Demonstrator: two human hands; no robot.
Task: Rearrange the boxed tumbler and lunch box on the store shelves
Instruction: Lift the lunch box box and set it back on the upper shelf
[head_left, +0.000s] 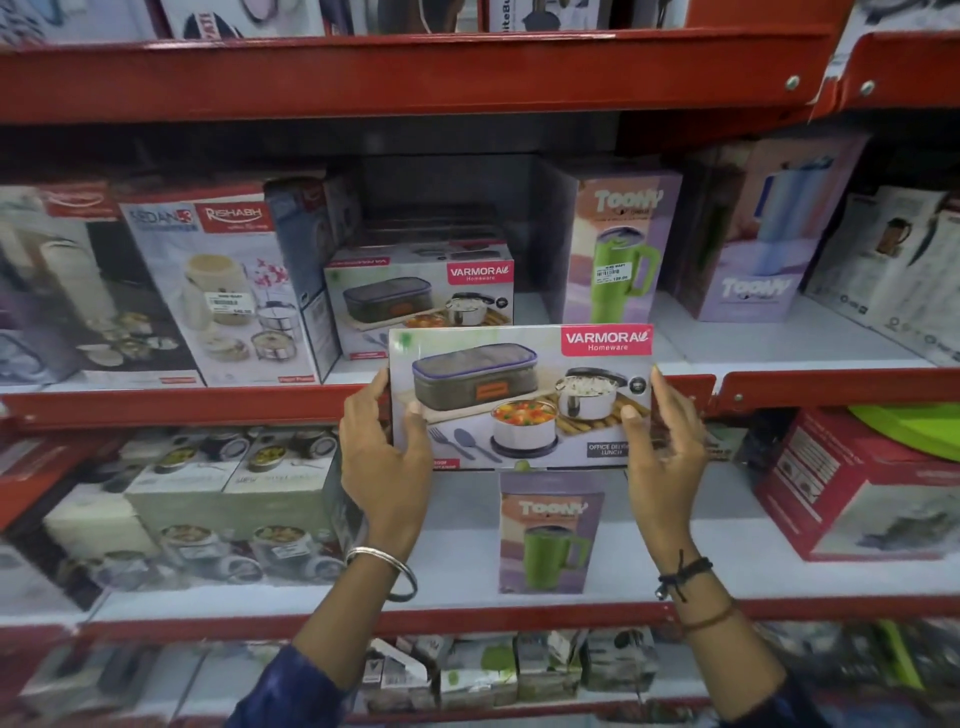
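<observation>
I hold a white Varmora lunch box carton in the air in front of the red shelf edge, its printed face towards me. My left hand grips its left end and my right hand grips its right end. Behind it, on the middle shelf, stands a second Varmora lunch box carton. A boxed green Toony tumbler stands upright to the right of it on the same shelf. Another boxed green tumbler stands on the shelf below, directly under the carton I hold.
Red metal shelves run across the view. Rishabh tiffin boxes fill the middle shelf's left, a lilac Toony box and white boxes its right. Lunch-carrier boxes sit lower left, a red box lower right.
</observation>
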